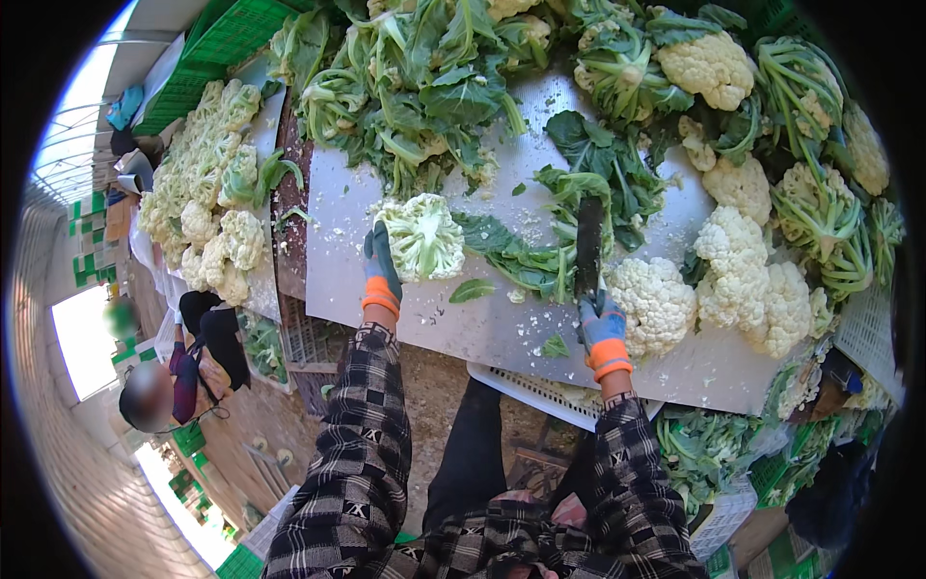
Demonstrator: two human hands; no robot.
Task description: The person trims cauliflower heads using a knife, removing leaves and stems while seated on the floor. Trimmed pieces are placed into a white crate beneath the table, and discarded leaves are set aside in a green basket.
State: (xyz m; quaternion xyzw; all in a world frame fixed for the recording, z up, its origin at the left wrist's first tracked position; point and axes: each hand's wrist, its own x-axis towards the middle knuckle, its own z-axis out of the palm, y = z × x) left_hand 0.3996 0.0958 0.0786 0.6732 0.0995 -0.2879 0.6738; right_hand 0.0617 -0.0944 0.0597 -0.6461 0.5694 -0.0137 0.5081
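My left hand (382, 262), in a grey-green work glove with an orange cuff, grips the side of a trimmed cauliflower head (423, 237). The cut stem side of that head faces up. In my right hand (602, 323), gloved likewise, is a broad dark-bladed knife (589, 242), its blade pointing away from me over cut cauliflower leaves (535, 264). Just right of that hand sits a white cauliflower head (650, 307) with its curd up. A loose leaf piece (472, 291) lies on the metal tabletop (463, 326) between my hands.
Untrimmed leafy cauliflowers (434, 79) are heaped at the back, with more heads (752, 275) at right. Trimmed cauliflowers (210, 181) cover a table at left. A white plastic crate (535, 394) stands under the table edge. A person (188, 376) sits at left. Leaf waste (709, 449) fills the lower right.
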